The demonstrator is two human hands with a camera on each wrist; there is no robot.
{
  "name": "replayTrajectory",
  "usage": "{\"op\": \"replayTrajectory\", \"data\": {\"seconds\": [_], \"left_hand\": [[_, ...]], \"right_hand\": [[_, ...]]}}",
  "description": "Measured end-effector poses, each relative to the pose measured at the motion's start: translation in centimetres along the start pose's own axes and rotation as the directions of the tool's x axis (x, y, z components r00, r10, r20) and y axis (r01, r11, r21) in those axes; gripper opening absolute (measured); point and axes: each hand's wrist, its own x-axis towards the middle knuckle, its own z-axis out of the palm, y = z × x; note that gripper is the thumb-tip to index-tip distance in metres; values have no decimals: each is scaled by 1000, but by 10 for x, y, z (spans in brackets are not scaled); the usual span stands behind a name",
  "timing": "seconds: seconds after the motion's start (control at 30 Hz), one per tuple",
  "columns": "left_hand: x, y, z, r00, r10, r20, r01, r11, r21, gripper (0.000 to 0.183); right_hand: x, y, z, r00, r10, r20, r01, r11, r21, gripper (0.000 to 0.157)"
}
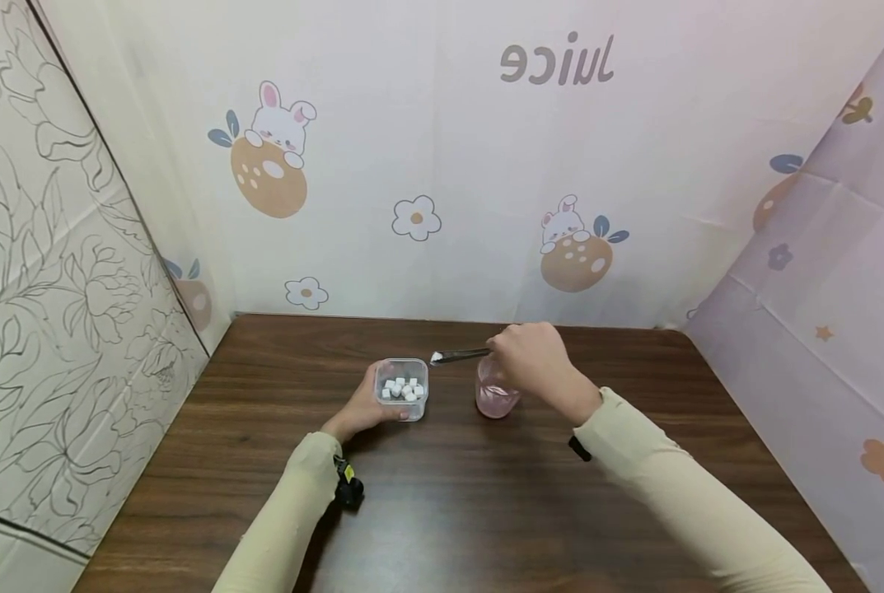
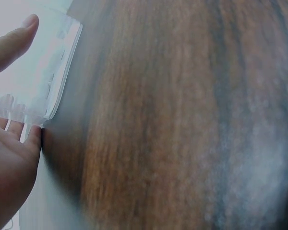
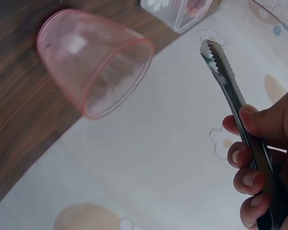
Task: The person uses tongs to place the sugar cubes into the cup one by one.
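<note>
My left hand [image 1: 363,408] grips a clear square plastic container [image 1: 421,403], thumb along its near side and fingers round the left side. Several small white cubes [image 1: 400,384] lie in it. In my right hand [image 1: 534,358] is a pair of metal tongs [image 3: 233,91], with fingers and thumb curled round its arms. The toothed tips pinch a white cube [image 1: 437,357], held above the table between the container and a transparent pink cup [image 3: 69,57]. That cup stands upright just below the right hand, which covers part of it in the head view.
A dark brown wooden table [image 1: 442,511] bears everything. Behind it hangs a pale curtain [image 1: 382,272] printed with rabbits, fruit and flowers. A panel with line-drawn flowers [image 1: 63,272] stands along the left side.
</note>
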Motion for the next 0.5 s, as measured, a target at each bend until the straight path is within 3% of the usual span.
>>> {"op": "replayTrajectory", "data": {"seconds": [0.2, 0.5], "left_hand": [[-1, 2, 2, 1000, -26, -7, 26, 1000, 11, 102], [-2, 2, 1, 1000, -22, -10, 22, 999, 24, 102]], "right_hand": [[-17, 18, -3, 999, 40, -25, -40, 999, 12, 30], [-37, 39, 1, 994, 101, 28, -101, 995, 11, 20]]}}
